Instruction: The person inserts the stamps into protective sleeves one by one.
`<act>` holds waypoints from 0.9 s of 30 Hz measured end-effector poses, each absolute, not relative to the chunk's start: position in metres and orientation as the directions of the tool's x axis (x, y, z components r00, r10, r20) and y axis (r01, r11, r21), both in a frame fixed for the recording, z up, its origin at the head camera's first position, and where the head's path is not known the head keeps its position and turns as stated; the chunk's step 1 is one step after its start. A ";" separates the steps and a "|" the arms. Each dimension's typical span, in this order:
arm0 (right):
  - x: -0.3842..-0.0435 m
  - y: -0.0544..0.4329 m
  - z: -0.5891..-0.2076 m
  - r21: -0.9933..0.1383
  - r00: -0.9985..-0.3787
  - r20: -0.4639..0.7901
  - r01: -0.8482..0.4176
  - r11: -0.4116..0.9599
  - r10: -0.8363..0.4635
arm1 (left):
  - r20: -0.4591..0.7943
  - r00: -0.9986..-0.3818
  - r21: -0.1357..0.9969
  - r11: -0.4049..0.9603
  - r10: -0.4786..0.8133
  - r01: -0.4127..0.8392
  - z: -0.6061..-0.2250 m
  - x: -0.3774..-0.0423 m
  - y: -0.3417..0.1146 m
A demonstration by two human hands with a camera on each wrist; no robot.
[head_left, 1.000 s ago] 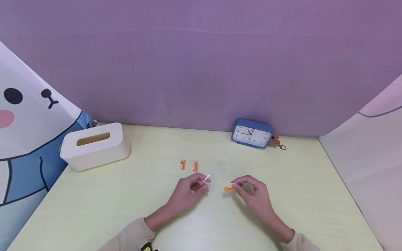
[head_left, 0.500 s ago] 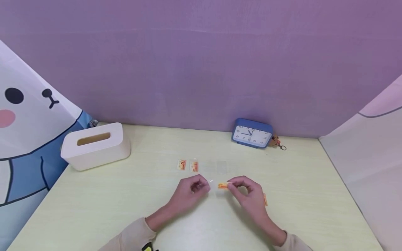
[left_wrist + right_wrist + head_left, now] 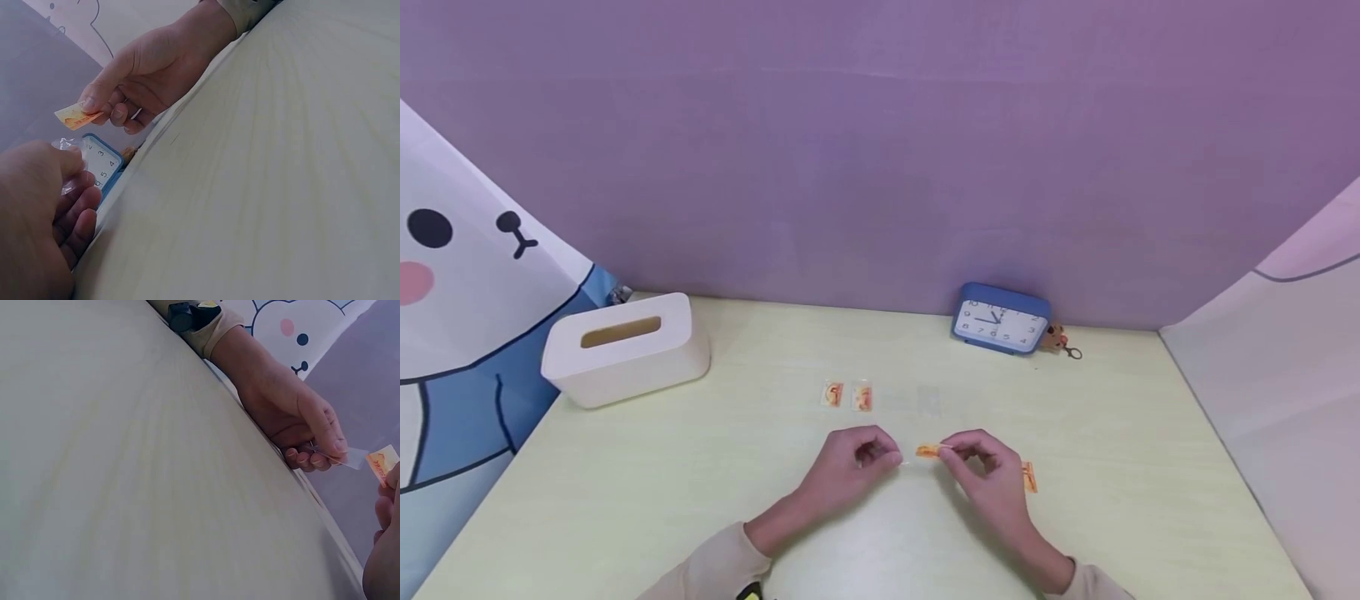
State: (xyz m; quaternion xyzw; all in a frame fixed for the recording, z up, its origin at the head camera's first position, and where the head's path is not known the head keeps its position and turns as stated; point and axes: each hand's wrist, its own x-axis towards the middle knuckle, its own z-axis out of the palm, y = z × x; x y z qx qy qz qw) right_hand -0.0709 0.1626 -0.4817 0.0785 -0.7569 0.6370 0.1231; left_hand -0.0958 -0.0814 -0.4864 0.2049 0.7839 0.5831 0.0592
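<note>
Near the middle of the table, my left hand point(image 3: 848, 468) pinches a small clear plastic sleeve point(image 3: 355, 458) between thumb and fingers. My right hand point(image 3: 992, 482) holds a small orange-and-yellow printed card point(image 3: 927, 451) by one end, its free end pointing at the sleeve. A narrow gap separates card and sleeve in the right wrist view. Partly hidden behind the right hand, another orange card point(image 3: 1030, 477) lies on the table. Farther back are two small printed cards, a left one point(image 3: 832, 394) and a right one point(image 3: 862, 397) that appears to be in a clear sleeve.
Faint clear sleeves point(image 3: 928, 401) lie flat beyond the hands. A white tissue box point(image 3: 632, 367) stands at the back left. At the back right, a blue clock point(image 3: 1002, 321) leans beside a small brown keychain figure point(image 3: 1055, 337). A purple backdrop point(image 3: 865, 167) borders the table.
My right hand has moved left and slightly nearer me, bringing its card toward the sleeve and uncovering the other orange card. The left hand has shifted slightly nearer me.
</note>
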 end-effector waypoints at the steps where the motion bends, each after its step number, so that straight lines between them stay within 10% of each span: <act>1: -0.070 0.163 -0.482 -0.943 -0.956 0.293 -0.282 0.179 0.036 | 0.147 -0.909 0.937 0.239 0.390 0.254 -0.486 -0.096 -0.082; 27: -0.070 0.162 -0.489 -0.891 -0.930 0.363 -0.363 0.273 -0.053 | 0.114 -0.906 0.923 0.294 0.408 0.249 -0.487 -0.092 -0.081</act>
